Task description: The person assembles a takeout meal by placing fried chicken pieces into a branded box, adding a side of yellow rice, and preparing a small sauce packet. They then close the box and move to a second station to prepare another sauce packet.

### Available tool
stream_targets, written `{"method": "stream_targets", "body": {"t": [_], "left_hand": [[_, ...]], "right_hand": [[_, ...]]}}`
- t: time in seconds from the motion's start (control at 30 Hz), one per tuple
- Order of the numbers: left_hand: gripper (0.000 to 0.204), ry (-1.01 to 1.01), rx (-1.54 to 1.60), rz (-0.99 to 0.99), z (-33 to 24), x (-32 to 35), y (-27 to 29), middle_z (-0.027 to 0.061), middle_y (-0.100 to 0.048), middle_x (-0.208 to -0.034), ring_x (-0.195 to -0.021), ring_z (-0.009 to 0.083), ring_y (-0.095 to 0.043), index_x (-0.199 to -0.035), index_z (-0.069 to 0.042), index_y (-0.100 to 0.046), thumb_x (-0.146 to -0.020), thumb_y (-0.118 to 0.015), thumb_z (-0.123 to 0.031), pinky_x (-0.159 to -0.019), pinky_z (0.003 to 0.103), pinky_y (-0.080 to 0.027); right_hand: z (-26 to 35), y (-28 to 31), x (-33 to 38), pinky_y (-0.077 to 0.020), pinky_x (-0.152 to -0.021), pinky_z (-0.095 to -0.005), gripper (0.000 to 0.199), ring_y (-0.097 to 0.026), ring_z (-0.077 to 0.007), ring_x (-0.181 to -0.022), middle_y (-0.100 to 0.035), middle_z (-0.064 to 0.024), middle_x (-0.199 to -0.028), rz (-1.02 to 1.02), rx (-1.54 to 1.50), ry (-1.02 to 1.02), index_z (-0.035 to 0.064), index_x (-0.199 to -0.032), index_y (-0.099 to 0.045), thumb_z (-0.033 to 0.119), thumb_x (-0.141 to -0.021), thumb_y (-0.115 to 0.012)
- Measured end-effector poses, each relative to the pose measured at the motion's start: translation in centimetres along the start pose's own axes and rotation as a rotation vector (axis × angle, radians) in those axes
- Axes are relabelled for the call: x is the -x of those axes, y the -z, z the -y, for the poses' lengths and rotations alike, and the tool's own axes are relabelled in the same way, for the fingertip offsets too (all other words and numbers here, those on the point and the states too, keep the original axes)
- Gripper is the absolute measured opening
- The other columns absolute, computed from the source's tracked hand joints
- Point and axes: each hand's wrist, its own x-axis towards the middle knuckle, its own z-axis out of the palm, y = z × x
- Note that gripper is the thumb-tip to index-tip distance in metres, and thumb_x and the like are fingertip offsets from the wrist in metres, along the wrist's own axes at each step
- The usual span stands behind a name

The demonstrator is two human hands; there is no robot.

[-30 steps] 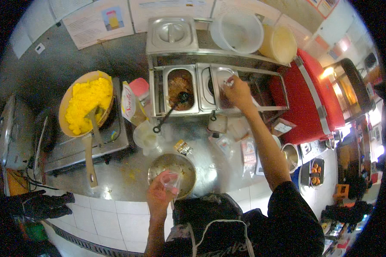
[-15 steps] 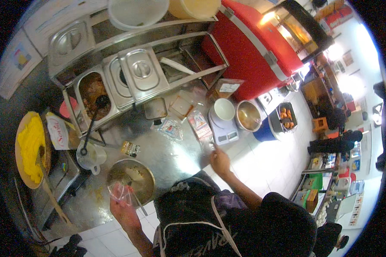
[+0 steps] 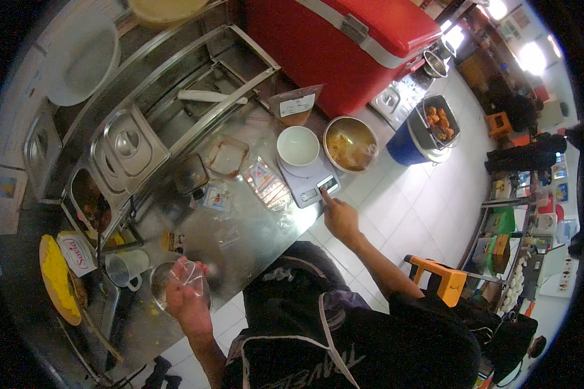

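A: Your right hand (image 3: 341, 219) has its index finger out, tip on the button edge of the kitchen scale (image 3: 307, 179); the other fingers are curled in, holding nothing. The white bowl (image 3: 298, 145) sits on the scale's platform.

B: And the left?

A: Your left hand (image 3: 187, 299) is closed around a clear plastic bag (image 3: 189, 273), held up over the small steel bowl (image 3: 169, 283) near the front edge of the steel counter (image 3: 240, 233). Can't tell if the bag has anything in it.

B: Step?

A: Looks like you're switching on or zeroing the scale, with the bowl already loaded. Judgement only, since the display is too small to tell.

B: Next?

A: Likely a clean press, then the finger comes off so it adds no weight. Keep the bag well apart from the platform until the reading settles.
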Motion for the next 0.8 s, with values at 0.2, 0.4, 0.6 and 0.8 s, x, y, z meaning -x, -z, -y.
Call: {"method": "stream_targets", "body": {"t": [0.2, 0.4, 0.6, 0.8], "left_hand": [[0.074, -0.015, -0.024, -0.001, 1.4, 0.4, -4.7, 0.0176, -0.055, -0.135, -0.117, 0.0321, -0.06, -0.14, 0.007, -0.045, -0.09, -0.074, -0.037, -0.104, 0.049, -0.049], [0.074, -0.024, -0.037, 0.011, 2.3, 0.8, -6.4, 0.019, -0.05, -0.143, -0.122, 0.031, -0.057, -0.142, 0.006, -0.044, -0.089, -0.075, -0.035, -0.105, 0.048, -0.049], [0.072, -0.033, 0.046, -0.09, 4.2, 3.1, -5.4, 0.0161, -0.049, -0.145, -0.124, 0.0303, -0.055, -0.144, 0.004, -0.044, -0.091, -0.072, -0.037, -0.107, 0.046, -0.045], [0.07, -0.003, 0.091, -0.139, 4.6, 3.5, -4.9, 0.0152, -0.051, -0.143, -0.125, 0.029, -0.054, -0.144, 0.003, -0.045, -0.092, -0.07, -0.037, -0.109, 0.045, -0.044]], "right_hand": [[1.1, 0.9, -2.4, -0.0553, -0.063, -0.0452, 0.05, -0.07, -0.0321, -0.079, -0.069, -0.0187, -0.087, 0.268, 0.293, 0.168, -0.0103, -0.134, -0.05, 0.011, -0.089, -0.054], [0.5, 5.2, -3.5, -0.0561, -0.066, -0.0488, 0.034, -0.071, -0.0365, -0.073, -0.072, -0.0168, -0.082, 0.086, -0.058, 0.229, 0.0018, -0.116, -0.069, 0.015, -0.087, -0.057], [2.4, 3.5, 3.4, -0.0546, -0.077, -0.0524, 0.03, -0.068, -0.042, -0.084, -0.07, -0.0224, -0.091, 0.565, -0.384, 0.295, 0.0058, -0.115, -0.067, 0.02, -0.092, -0.053], [1.1, 1.6, 3.0, -0.0546, -0.077, -0.0532, 0.028, -0.067, -0.0431, -0.086, -0.07, -0.0222, -0.091, 0.565, -0.335, 0.314, 0.007, -0.115, -0.066, 0.019, -0.092, -0.055]]}}
